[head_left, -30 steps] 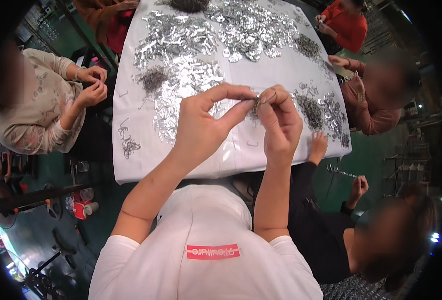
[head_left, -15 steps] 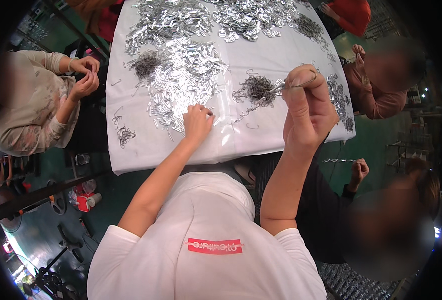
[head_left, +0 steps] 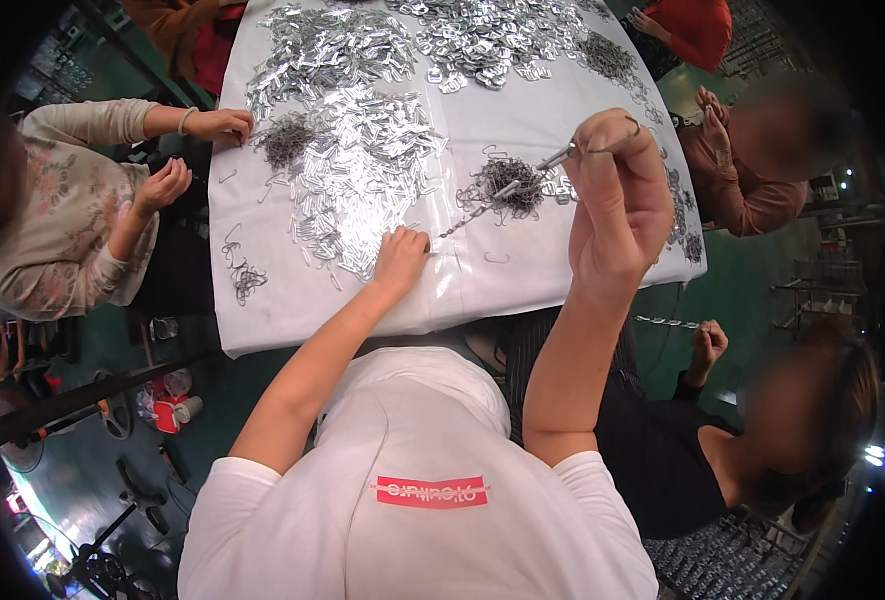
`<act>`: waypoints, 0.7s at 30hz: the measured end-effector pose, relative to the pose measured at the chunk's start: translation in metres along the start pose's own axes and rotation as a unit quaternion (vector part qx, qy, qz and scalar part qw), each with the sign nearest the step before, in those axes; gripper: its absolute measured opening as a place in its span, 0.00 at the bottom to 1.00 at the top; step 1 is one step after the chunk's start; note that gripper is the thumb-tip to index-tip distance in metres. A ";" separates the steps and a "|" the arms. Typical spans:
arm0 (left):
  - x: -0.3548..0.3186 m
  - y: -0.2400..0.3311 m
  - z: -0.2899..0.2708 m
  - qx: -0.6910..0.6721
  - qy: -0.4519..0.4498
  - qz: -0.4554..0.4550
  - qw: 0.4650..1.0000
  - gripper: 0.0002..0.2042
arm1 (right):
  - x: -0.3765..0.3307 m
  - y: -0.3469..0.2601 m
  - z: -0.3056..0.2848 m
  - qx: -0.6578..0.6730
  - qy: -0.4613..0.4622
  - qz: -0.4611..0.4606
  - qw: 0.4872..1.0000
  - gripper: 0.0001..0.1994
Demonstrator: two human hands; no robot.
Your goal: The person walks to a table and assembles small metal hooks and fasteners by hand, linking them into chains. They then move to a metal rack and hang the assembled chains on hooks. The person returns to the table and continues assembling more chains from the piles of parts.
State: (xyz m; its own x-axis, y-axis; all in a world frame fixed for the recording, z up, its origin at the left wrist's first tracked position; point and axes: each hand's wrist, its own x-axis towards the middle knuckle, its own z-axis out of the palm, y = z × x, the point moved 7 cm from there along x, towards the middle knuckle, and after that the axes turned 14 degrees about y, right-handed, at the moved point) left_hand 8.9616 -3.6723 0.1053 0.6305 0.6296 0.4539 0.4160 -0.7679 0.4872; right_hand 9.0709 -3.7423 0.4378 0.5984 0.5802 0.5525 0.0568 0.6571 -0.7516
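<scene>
My right hand [head_left: 618, 195] is raised over the right part of the white-covered table, thumb and fingers pinching the upper end of a chain of linked metal pieces [head_left: 556, 159]. The chain slants down to the left, past a pile of dark wire hooks [head_left: 518, 187], and its lower part reaches close to my left hand [head_left: 403, 260]. My left hand rests at the near right edge of a heap of shiny flat metal pieces [head_left: 363, 170]. Its fingers are curled together. Whether something small sits between them, I cannot make out.
Further heaps of metal pieces [head_left: 493, 40] cover the table's far side. Loose hooks [head_left: 248, 280] lie at the near left. A co-worker [head_left: 83, 220] on the left reaches to the table; others sit at the right, one [head_left: 678, 430] close beside my right arm.
My left hand has moved slightly right, out of the heap's edge. The chain from my right hand now stretches further left, toward it. The left co-worker's hand has moved onto the table edge.
</scene>
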 end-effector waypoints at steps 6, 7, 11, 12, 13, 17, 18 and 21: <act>0.008 -0.024 -0.021 -0.043 -0.051 -0.115 0.991 0.06 | 0.008 0.005 0.007 -0.005 -0.012 0.022 1.000 0.04; 0.016 -0.034 -0.040 -0.062 -0.019 -0.176 0.982 0.08 | 0.009 0.006 0.008 0.004 -0.021 0.028 0.999 0.04; 0.095 -0.027 -0.143 -0.248 0.126 -0.291 0.915 0.11 | 0.010 0.012 0.017 -0.004 -0.040 0.061 0.997 0.03; 0.123 -0.006 -0.174 -0.282 0.154 -0.241 0.916 0.12 | 0.010 0.014 0.021 0.004 -0.050 0.064 0.997 0.03; 0.146 0.017 -0.200 -0.356 0.164 -0.221 0.893 0.12 | 0.010 0.015 0.024 -0.003 -0.056 0.070 0.996 0.03; 0.192 0.099 -0.261 -0.540 0.107 -0.167 0.818 0.09 | 0.010 0.019 0.029 -0.015 -0.064 0.083 0.994 0.03; 0.195 0.112 -0.268 -0.557 0.096 -0.152 0.811 0.09 | 0.009 0.020 0.031 -0.018 -0.064 0.082 0.994 0.03; 0.197 0.129 -0.273 -0.586 0.071 -0.129 0.797 0.09 | 0.009 0.018 0.031 -0.030 -0.059 0.078 0.995 0.03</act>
State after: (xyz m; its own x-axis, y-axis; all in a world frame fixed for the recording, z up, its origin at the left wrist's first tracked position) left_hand 8.9608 -3.6150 0.4618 0.5085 0.8193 0.2647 -0.4298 -0.0248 0.9026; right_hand 9.0525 -3.7103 0.4399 0.5061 0.7276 0.4632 0.0197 0.5272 -0.8495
